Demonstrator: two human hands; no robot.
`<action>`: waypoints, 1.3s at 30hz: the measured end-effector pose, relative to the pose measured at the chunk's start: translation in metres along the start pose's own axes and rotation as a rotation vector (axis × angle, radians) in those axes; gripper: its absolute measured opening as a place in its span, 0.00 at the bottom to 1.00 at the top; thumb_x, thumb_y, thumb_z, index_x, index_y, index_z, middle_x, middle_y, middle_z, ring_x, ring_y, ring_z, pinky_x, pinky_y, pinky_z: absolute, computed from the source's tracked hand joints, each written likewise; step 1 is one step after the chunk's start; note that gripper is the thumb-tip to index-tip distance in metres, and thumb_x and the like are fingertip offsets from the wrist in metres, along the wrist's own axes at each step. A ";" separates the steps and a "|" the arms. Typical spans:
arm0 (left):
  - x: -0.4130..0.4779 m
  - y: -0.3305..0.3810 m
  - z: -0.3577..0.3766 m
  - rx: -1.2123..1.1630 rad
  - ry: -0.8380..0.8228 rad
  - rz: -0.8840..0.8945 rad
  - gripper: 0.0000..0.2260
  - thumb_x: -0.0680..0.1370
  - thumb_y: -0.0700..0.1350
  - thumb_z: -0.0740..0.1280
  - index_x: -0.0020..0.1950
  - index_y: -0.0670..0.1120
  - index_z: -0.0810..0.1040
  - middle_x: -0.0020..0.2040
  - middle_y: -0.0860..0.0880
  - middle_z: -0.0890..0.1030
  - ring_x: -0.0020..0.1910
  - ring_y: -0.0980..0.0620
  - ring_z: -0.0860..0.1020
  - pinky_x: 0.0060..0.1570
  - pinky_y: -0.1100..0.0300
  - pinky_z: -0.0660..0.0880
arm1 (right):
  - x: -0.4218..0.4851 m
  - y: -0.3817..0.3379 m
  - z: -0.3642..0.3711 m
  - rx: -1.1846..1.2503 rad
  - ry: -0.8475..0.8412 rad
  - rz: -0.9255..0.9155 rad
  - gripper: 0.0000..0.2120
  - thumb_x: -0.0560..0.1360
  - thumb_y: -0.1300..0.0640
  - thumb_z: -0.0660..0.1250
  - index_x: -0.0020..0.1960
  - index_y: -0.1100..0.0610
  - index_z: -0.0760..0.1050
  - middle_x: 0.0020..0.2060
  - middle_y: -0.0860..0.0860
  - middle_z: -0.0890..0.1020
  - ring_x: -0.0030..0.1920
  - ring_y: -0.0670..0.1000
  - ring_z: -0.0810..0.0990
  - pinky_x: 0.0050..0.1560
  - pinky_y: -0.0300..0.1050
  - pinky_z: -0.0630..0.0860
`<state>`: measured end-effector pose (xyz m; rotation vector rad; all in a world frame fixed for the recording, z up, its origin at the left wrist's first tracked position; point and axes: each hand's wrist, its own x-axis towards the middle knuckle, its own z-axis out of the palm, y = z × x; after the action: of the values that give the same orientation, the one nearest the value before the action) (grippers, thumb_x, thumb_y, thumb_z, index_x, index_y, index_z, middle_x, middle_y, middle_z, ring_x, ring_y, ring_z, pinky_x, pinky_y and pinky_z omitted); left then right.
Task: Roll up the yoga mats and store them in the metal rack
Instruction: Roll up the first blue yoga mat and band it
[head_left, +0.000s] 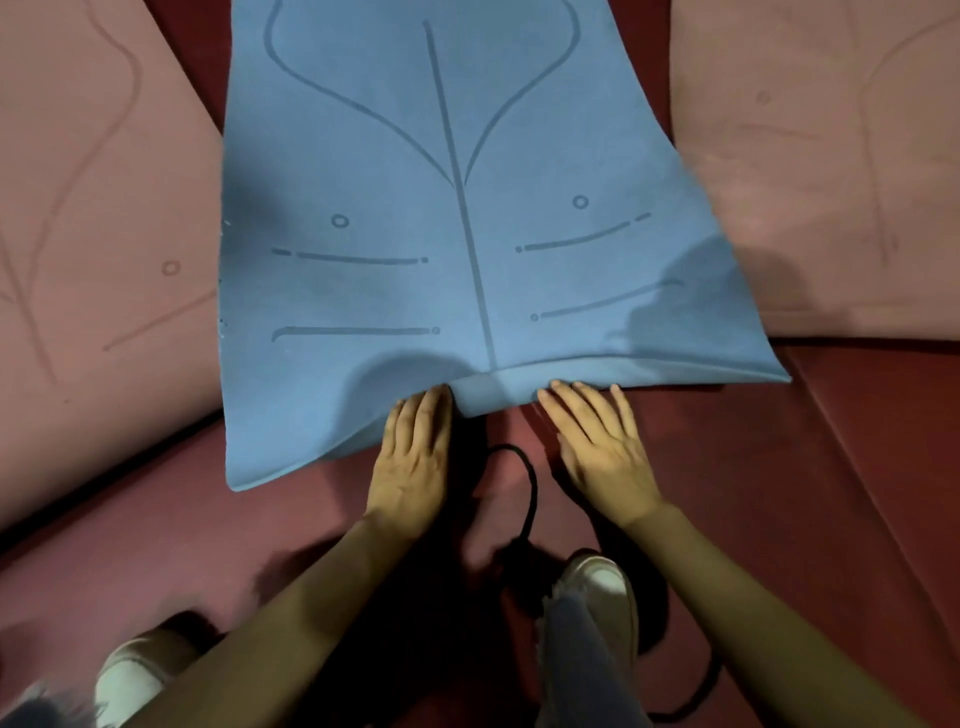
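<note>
The blue yoga mat (415, 208) lies spread just ahead of both hands, its near edge turned over in a narrow fold at the fingertips. The left hand (413, 457) and right hand (602, 452) lie flat, fingers straight, tips touching that fold. A black cord (530, 488) curls between the wrists

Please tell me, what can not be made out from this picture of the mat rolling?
All in the head view:
Metal rack: outside the frame.
Blue mat: far end cut off by the top edge.
Left pink mat, right pink mat: cut off by the side edges.
Black cord: lower part hidden behind the leg.
Left hand, right hand: whether fingertips reach under the mat's folded edge is unclear.
</note>
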<state>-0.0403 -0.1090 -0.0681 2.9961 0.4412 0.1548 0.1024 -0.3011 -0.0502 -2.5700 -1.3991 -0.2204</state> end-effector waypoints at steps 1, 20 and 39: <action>0.002 0.001 0.004 -0.004 -0.004 -0.035 0.37 0.66 0.40 0.76 0.71 0.35 0.64 0.66 0.36 0.65 0.63 0.36 0.64 0.72 0.48 0.51 | 0.005 0.001 0.001 0.002 0.044 0.015 0.24 0.73 0.62 0.62 0.69 0.56 0.71 0.66 0.52 0.74 0.67 0.54 0.70 0.70 0.56 0.61; 0.001 0.006 0.016 -0.443 0.108 -0.199 0.16 0.74 0.44 0.60 0.57 0.43 0.80 0.50 0.44 0.80 0.46 0.48 0.70 0.48 0.58 0.68 | -0.005 0.018 0.032 0.105 0.000 0.169 0.14 0.76 0.53 0.60 0.55 0.56 0.80 0.50 0.52 0.81 0.52 0.52 0.72 0.49 0.49 0.65; -0.003 -0.007 -0.010 -0.728 -0.155 -0.519 0.10 0.67 0.47 0.77 0.46 0.47 0.83 0.42 0.44 0.80 0.44 0.46 0.79 0.45 0.59 0.70 | -0.005 0.029 0.012 0.453 -0.174 0.322 0.16 0.71 0.39 0.62 0.46 0.47 0.83 0.44 0.42 0.81 0.52 0.44 0.73 0.54 0.46 0.58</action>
<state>-0.0461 -0.1025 -0.0594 2.0932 0.8928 0.0234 0.1241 -0.3175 -0.0662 -2.4126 -0.9226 0.3390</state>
